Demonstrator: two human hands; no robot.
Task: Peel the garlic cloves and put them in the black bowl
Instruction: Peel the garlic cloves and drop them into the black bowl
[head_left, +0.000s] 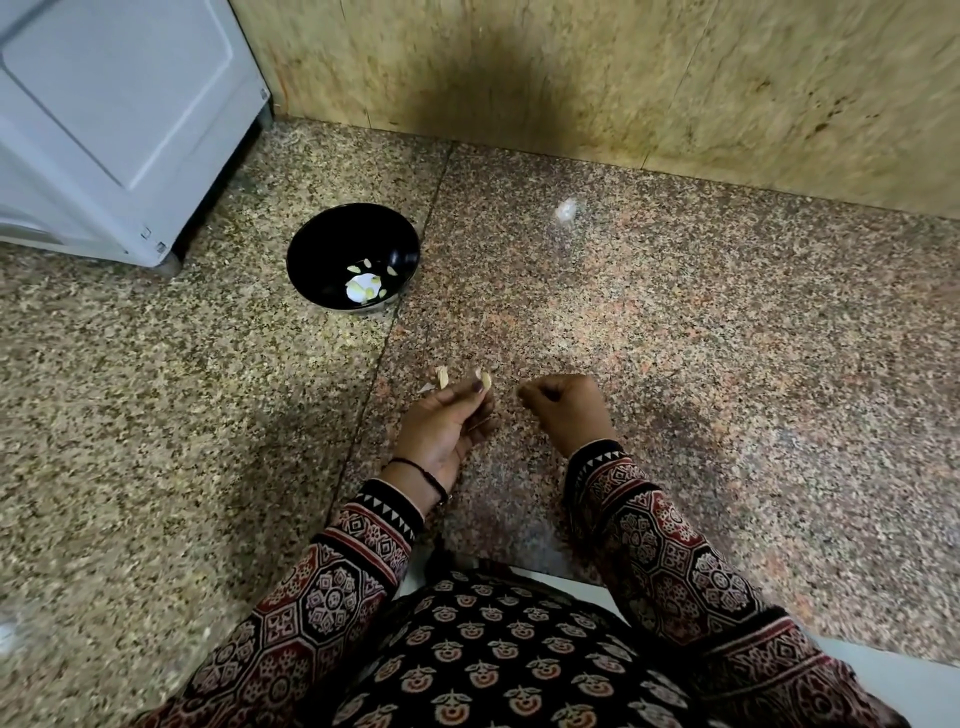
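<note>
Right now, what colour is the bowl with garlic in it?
The bowl is black, shown best in the head view.

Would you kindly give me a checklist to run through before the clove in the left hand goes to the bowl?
1. Pale garlic clove pinched at fingertips of left hand: ok.
2. Clove fully peeled: cannot tell.
3. Round black bowl upright, holding peeled cloves, with room: ok.
4. Nothing tall on speckled granite counter between hand and bowl: ok.
5. Right hand free of peel: cannot tell, fingers curled.
</note>
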